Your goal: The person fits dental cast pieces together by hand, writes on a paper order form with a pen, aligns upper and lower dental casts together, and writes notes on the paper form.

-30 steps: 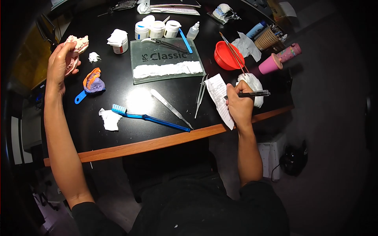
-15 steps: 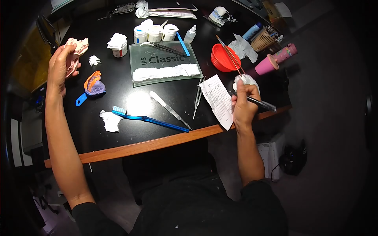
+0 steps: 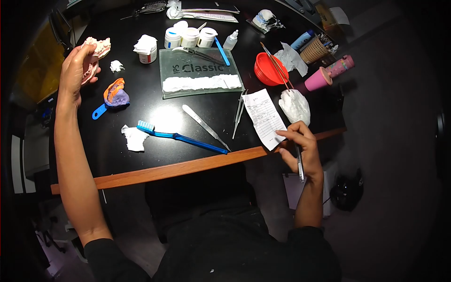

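My left hand [image 3: 72, 75] is closed around a pale pink dental cast [image 3: 100, 48], raised at the left side of the desk. Below it lies an impression tray [image 3: 116, 96] with a blue handle and purple and orange material. My right hand [image 3: 307, 150] is at the front edge of the desk with a pen [image 3: 299, 163] tucked in its fingers, pointing down. Its forefinger rests on the lower edge of a printed paper form [image 3: 262, 116]. Tweezers [image 3: 238, 117] lie along the form's left side, and a crumpled white tissue [image 3: 295, 107] sits just beyond the hand.
A glass slab [image 3: 201, 91] holding a white folded strip lies mid-desk. In front are a scalpel-like tool [image 3: 202, 123] and a blue toothbrush [image 3: 188, 140]. White jars [image 3: 189, 38] stand behind. On the right are a red bowl [image 3: 263, 70] with brushes and a pink cup [image 3: 318, 79].
My right hand has dropped down and right, off the tissue, and the pen now points downward instead of sideways. The left hand still holds the cast; the whole view has shifted slightly.
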